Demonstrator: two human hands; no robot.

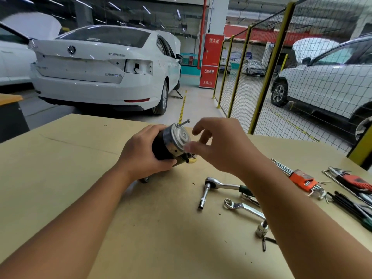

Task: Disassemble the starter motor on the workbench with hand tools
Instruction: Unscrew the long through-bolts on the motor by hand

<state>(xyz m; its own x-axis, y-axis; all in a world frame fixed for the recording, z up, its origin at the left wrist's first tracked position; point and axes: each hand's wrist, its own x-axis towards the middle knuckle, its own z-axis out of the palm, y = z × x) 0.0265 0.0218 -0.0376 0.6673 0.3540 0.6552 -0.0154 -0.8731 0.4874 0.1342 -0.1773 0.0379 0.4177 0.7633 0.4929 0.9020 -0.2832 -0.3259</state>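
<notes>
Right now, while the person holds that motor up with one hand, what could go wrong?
The left hand alone grips the starter motor, tilted above the workbench; it might slip and drop. The long bolt sticks out at the top and looks partly backed out, so it could fall and roll away. The right hand reaches in with fingers blurred, holding no tool; the ratchet lies near that forearm and could get knocked.

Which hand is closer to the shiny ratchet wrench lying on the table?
Right. The right hand hovers by the starter motor, its forearm passing over the ratchet wrench. The left hand grips the motor, farther left.
</notes>
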